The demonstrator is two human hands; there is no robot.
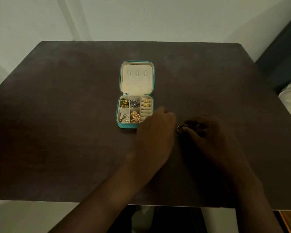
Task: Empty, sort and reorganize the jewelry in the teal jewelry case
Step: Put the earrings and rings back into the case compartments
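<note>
Table (57, 132), open teal case (120, 78) and two hands at work over the jewelry.

Right hand (207, 130) pinches a small silvery ring (179, 129) between curled fingertips, just above the tabletop; the case lies up and to the left of that pinch, lid flat, gold and silver pieces sorted in its compartments, two gold rings (146, 103) in the ring rolls. Left hand (156, 130) sits just left of the pinch, over the case's near right corner, fingers curled; whether it holds anything cannot be told.

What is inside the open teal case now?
The teal case holds gold earrings, silver pieces, two gold rings, heart pendants and small pieces. The left hand covers its near right corner.
</note>
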